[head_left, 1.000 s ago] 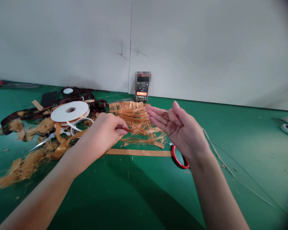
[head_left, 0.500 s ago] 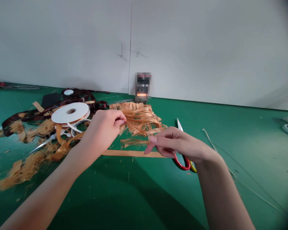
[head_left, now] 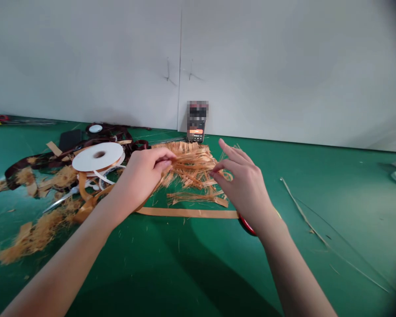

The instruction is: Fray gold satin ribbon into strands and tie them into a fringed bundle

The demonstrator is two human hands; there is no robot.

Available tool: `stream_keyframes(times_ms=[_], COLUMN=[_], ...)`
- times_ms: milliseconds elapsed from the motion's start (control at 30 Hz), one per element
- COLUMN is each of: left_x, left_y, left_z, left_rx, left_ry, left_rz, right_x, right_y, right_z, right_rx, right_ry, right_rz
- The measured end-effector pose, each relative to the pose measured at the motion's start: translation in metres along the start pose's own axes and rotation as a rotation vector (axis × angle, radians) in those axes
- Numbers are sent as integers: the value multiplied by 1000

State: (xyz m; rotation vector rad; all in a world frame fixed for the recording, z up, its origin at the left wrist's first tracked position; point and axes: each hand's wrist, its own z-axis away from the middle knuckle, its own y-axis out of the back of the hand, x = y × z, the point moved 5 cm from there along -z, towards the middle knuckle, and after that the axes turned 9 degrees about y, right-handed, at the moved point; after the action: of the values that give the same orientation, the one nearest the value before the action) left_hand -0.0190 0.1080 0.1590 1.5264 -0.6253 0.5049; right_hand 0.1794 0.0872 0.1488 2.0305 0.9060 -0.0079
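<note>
Sole view: head-worn camera, facing forward and down from near side across green tabletop point(head_left: 198, 273). Left hand point(head_left: 141, 176) and right hand point(head_left: 246, 185) show mid-view, close to lens, forearms point(head_left: 293, 264) cut by near frame edge. Phone point(head_left: 197, 125) stands farther off, screen toward camera. Pale wall panels point(head_left: 284, 66) bound far side, seen nearly head-on.

Left hand point(head_left: 141, 172) pinches frayed tan strands point(head_left: 195, 162) above green table point(head_left: 198, 281). Right hand point(head_left: 244, 181): thumb and forefinger together at the strands' right side, other fingers raised. Nearer, 1 flat tan ribbon point(head_left: 188, 213) runs to a red handle point(head_left: 247, 226), partly covered by right wrist. White spool point(head_left: 86, 159) at left, fibre scraps point(head_left: 41, 231) around. Phone point(head_left: 197, 132) upright by pale wall point(head_left: 284, 66).
</note>
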Motion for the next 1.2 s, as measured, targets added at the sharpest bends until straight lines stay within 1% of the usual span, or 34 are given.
stream_keyframes(times_ms=[100,167,233,333,400,467,533,567,633,700,767,867,933,1033,1100,1133,1200], left_x=[-1,-1,-1,-4,-7,-10,-12,-12,-11,-8,-5,-1,-1,-1,-2,-2,-2], left_y=[1,1,-1,-2,-2,-1,-1,-1,-1,-2,-2,-1,-1,-1,-1,0,1], left_z=[-2,-2,-2,-3,-4,-5,-6,-6,-5,-4,-2,0,1,1,2,2,1], left_rx=[-22,-57,-89,-118,-126,-115,-104,-102,-120,-141,-141,-119,-120,-133,-143,-146,-151], left_ry=[1,6,33,75,92,106,111,111,109,110,114,123,129,116,96,86,77], left_rz=[134,246,359,556,670,737,767,770,748,703,652,617,623,636,630,624,599], right_x=[0,1,3,8,11,12,9,6,1,-1,-1,-1,-2,-4,-8,-9,-11], right_y=[4,6,4,-3,-7,-9,-9,-7,-2,4,7,5,1,0,2,4,8], right_z=[-1,0,1,4,6,8,8,8,5,2,0,-1,0,1,1,0,0], right_rx=[24,14,-34,-159,-225,-251,-245,-231,-180,-96,-25,38,63,86,103,112,135], right_ry=[-115,-198,-252,-298,-341,-429,-521,-544,-540,-498,-436,-308,-227,-116,-53,-38,-59], right_rz=[-132,-182,-180,-155,-176,-336,-638,-801,-1049,-1123,-1073,-868,-633,-189,15,61,48])
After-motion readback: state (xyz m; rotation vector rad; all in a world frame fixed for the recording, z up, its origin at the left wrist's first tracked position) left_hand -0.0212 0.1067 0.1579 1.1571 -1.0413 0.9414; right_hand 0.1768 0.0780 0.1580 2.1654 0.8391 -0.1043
